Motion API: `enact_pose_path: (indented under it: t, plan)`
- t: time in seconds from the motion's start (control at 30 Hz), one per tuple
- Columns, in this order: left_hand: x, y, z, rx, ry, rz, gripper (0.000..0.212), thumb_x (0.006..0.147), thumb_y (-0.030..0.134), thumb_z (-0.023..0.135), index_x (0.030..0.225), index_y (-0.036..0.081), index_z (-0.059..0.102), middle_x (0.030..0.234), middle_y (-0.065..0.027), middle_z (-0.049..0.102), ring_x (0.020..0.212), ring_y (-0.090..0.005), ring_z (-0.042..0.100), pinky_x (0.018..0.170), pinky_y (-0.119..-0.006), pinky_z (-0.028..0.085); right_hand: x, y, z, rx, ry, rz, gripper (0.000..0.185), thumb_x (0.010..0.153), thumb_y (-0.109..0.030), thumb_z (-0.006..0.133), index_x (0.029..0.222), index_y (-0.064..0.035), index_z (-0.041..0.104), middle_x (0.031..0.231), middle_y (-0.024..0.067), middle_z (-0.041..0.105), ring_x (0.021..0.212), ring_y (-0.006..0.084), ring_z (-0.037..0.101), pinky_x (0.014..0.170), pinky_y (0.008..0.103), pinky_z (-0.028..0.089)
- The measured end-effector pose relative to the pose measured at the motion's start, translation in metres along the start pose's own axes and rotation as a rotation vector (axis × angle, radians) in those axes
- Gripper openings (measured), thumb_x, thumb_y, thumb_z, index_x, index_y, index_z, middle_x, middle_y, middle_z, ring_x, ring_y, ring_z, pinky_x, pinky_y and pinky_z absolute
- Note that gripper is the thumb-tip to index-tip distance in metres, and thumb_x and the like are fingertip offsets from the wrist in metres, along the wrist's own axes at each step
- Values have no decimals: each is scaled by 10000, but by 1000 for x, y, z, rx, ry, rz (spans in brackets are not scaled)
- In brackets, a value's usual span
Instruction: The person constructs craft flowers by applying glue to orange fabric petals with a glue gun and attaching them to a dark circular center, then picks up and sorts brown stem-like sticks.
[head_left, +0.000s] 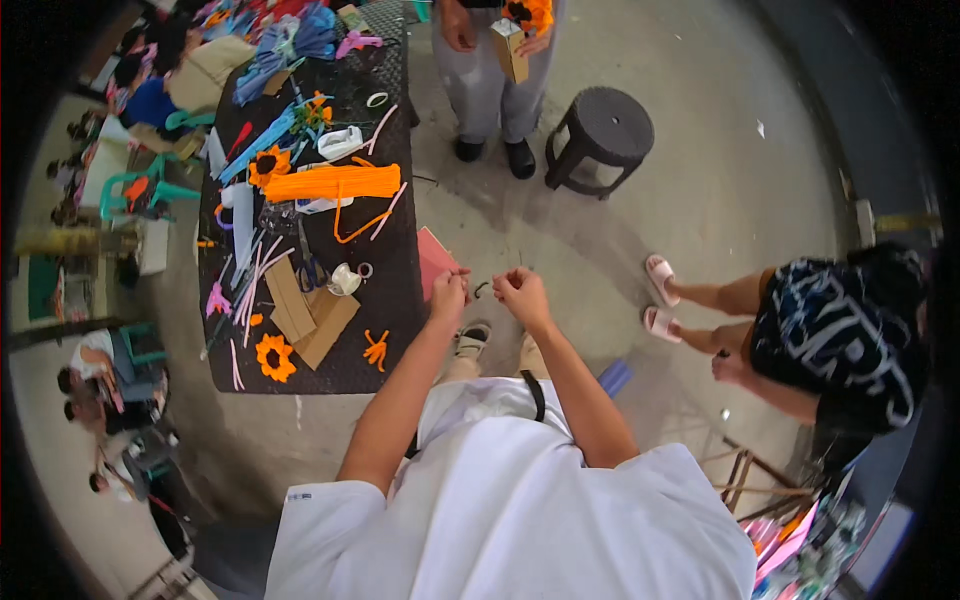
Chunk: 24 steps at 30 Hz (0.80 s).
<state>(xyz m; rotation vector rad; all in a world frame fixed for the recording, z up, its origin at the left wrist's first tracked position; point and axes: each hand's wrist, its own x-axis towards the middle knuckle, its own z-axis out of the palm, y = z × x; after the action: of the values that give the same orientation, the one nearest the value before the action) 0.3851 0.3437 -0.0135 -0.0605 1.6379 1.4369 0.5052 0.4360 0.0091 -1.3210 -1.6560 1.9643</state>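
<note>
In front of my body, my left hand (450, 294) and my right hand (519, 297) are raised a short way apart, fingers pinched. Whatever lies between the fingertips is too thin or small to make out. A small dark curved piece (481, 289) shows in the gap between them; whether it is held or lies on the floor I cannot tell. My left hand is beside a pink sheet (435, 259) at the table's edge. On the black table (390, 300) are an orange pipe-cleaner bundle (334, 182), an orange flower (275, 358) and a white ribbon spool (345, 279).
Cardboard pieces (322, 322), scissors (310, 274) and a pink glue gun (217, 300) lie on the table. A person (491, 82) holding a cardboard box stands ahead, beside a black stool (611, 124). Another person (832, 345) is at the right.
</note>
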Motion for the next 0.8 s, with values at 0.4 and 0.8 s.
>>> enact_pose_path:
  t: [0.4,0.8]
  plan:
    - [-18,3,62,-181,198,112,145,862,-4,517,1001,-31,545,828,-85,616,708,-130,610,640,-252,533,66,-25,-26,-313,-351,-176,214,800,-137,601,870,64,628,753,121,662,651,146,614,597,276,485]
    - [66,-52,49,78,246,-60,164,920,92,471,1015,2,569,779,-31,586,599,-65,521,558,-202,451,135,66,-19,-199,-214,-22,182,737,-142,628,833,12,645,772,153,660,718,233,654,669,316,499]
